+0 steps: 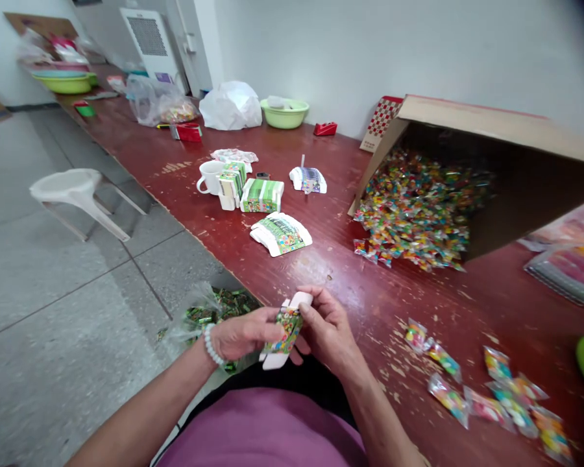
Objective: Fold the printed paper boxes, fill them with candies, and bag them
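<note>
A small green printed candy box (286,329) with white flaps is held close to my body. My left hand (248,334), with a beaded bracelet at the wrist, grips its printed body between thumb and fingers. At the upper end, my right hand (328,321) pinches a white flap. Beyond my hands lies a flat stack of unfolded green cartons (281,233). Farther back, bundled green cartons (263,196) sit beside a white mug (210,178). Several wrapped candy packets (448,399) are scattered to the right of my right arm.
An open cardboard box (501,113) on its side spills many candy packets (413,207) onto the red table (340,233). Below the table edge at left is a plastic bag of green packets (199,318). A white stool (71,185) stands on the floor. Red tape dispensers (325,129) sit farther back.
</note>
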Tool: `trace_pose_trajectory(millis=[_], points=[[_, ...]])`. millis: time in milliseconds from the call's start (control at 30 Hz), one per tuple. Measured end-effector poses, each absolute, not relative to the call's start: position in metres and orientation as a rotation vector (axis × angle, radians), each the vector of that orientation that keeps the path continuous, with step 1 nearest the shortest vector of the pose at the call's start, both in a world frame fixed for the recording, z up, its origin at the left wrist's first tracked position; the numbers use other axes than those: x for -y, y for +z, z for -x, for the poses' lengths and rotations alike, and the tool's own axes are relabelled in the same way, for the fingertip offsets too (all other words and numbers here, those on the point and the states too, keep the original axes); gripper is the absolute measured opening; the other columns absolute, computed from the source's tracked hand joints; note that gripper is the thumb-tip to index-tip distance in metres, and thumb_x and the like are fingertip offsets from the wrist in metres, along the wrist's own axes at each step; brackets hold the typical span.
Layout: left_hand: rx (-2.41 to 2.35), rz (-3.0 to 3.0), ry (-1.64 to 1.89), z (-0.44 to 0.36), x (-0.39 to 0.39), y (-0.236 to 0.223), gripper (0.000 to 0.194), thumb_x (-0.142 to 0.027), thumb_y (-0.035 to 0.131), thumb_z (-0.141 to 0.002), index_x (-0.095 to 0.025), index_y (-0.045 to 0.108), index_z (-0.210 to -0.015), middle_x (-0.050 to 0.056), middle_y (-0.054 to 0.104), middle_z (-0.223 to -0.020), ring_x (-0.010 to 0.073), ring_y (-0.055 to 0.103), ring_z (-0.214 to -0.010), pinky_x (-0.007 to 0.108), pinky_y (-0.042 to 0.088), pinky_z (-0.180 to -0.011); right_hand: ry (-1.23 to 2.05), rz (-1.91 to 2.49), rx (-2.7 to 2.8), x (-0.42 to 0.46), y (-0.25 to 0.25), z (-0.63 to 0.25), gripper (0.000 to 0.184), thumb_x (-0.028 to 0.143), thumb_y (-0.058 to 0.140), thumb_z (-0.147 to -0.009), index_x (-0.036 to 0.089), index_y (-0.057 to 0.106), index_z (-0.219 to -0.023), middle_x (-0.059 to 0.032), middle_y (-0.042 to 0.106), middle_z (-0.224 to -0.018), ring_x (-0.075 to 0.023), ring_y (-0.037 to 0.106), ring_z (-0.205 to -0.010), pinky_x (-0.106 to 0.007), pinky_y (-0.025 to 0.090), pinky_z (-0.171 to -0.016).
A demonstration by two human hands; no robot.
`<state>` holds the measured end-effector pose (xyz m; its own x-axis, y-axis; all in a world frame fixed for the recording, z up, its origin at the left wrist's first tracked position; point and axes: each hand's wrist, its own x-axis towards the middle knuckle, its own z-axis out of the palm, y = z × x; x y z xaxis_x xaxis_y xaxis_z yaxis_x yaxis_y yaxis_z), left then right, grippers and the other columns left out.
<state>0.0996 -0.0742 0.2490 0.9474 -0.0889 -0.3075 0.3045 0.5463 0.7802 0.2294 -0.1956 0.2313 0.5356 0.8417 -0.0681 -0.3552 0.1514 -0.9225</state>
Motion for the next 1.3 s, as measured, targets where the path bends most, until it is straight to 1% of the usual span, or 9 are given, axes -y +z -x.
trace_pose_trajectory(millis=[133, 300, 433, 533, 633, 733, 900, 1100, 1300], points=[[-0.128, -0.888, -0.232, -0.106, 0.086, 0.237, 0.051, -0.055, 0.084, -0.059, -0.011, 0.073, -0.083, 0.011, 0.073, -0.077, 0.0227, 0.07, -0.064, 0.03, 0.053, -0.063, 1.049, 1.053, 0.619, 0.202, 0.238, -0.227, 0.032, 0.039, 0.064, -0.09, 0.028, 0.059, -0.12, 0.0001, 0.062, -0.089, -0.0133, 0.062, -0.069, -0.024, 0.052, -0.056], [-0.19, -0.949, -0.103, -0.107, 0.091, 0.24, 0.054, -0.058, 0.083, -0.061, -0.011, 0.074, -0.086, 0.01, 0.072, -0.077, 0.0206, 0.069, -0.063, 0.028, 0.054, -0.061, 1.005, 1.128, 0.67, 0.208, 0.252, -0.224, 0.065, 0.037, 0.069, -0.085, 0.032, 0.04, -0.143, -0.0054, 0.062, -0.116, -0.0169, 0.065, -0.083, -0.025, 0.056, -0.057], [-0.207, -0.974, -0.061, -0.108, 0.09, 0.25, 0.052, -0.054, 0.086, -0.059, -0.012, 0.074, -0.087, 0.008, 0.072, -0.077, 0.0195, 0.068, -0.065, 0.029, 0.054, -0.063, 1.047, 1.116, 0.699, 0.21, 0.256, -0.217, 0.075, 0.039, 0.069, -0.085, 0.031, 0.029, -0.148, -0.0085, 0.06, -0.126, -0.021, 0.067, -0.093, -0.031, 0.06, -0.066], [-0.173, -0.983, -0.084, -0.108, 0.09, 0.252, 0.06, -0.058, 0.087, -0.056, -0.011, 0.074, -0.091, 0.009, 0.072, -0.082, 0.0205, 0.068, -0.073, 0.029, 0.052, -0.069, 0.872, 1.205, 0.793, 0.213, 0.254, -0.212, 0.071, 0.034, 0.066, -0.087, 0.032, 0.029, -0.147, -0.0098, 0.056, -0.131, -0.0231, 0.065, -0.105, -0.037, 0.059, -0.08], [-0.192, -0.983, -0.086, -0.106, 0.092, 0.251, 0.068, -0.064, 0.081, -0.062, -0.013, 0.071, -0.105, 0.01, 0.072, -0.083, 0.0235, 0.068, -0.079, 0.031, 0.051, -0.071, 0.364, 1.481, 0.967, 0.217, 0.253, -0.212, 0.054, 0.026, 0.065, -0.085, 0.029, 0.045, -0.136, -0.0116, 0.049, -0.135, -0.0277, 0.056, -0.119, -0.044, 0.054, -0.091], [-0.239, -1.015, -0.091, -0.105, 0.093, 0.25, 0.067, -0.067, 0.075, -0.068, -0.013, 0.07, -0.107, 0.008, 0.07, -0.073, 0.0214, 0.067, -0.073, 0.029, 0.049, -0.069, 0.035, 1.69, 1.18, 0.221, 0.259, -0.218, 0.037, 0.022, 0.065, -0.083, 0.025, 0.058, -0.119, -0.012, 0.054, -0.122, -0.0302, 0.055, -0.113, -0.049, 0.05, -0.091], [-0.246, -1.104, -0.15, -0.106, 0.09, 0.252, 0.065, -0.07, 0.074, -0.067, -0.012, 0.07, -0.095, 0.005, 0.068, -0.069, 0.0155, 0.062, -0.059, 0.023, 0.044, -0.058, 0.098, 1.726, 1.379, 0.227, 0.273, -0.231, 0.024, 0.021, 0.062, -0.085, 0.024, 0.058, -0.109, -0.0084, 0.061, -0.105, -0.0237, 0.06, -0.091, -0.039, 0.052, -0.08], [-0.192, -1.24, -0.268, -0.107, 0.082, 0.256, 0.061, -0.071, 0.071, -0.069, -0.013, 0.072, -0.086, 0.004, 0.066, -0.071, 0.016, 0.063, -0.061, 0.028, 0.047, -0.069, 0.348, 1.683, 1.38, 0.231, 0.277, -0.24, 0.016, 0.014, 0.061, -0.081, 0.023, 0.06, -0.094, -0.0015, 0.061, -0.089, -0.0143, 0.057, -0.07, -0.025, 0.048, -0.064], [-0.157, -1.274, -0.339, -0.109, 0.076, 0.258, 0.047, -0.056, 0.078, -0.07, -0.016, 0.068, -0.093, 0.003, 0.068, -0.083, 0.014, 0.066, -0.059, 0.026, 0.047, -0.065, 0.471, 1.598, 1.401, 0.234, 0.278, -0.247, 0.013, 0.008, 0.058, -0.079, 0.021, 0.056, -0.079, 0.0021, 0.061, -0.077, -0.0107, 0.054, -0.062, -0.022, 0.041, -0.059]])
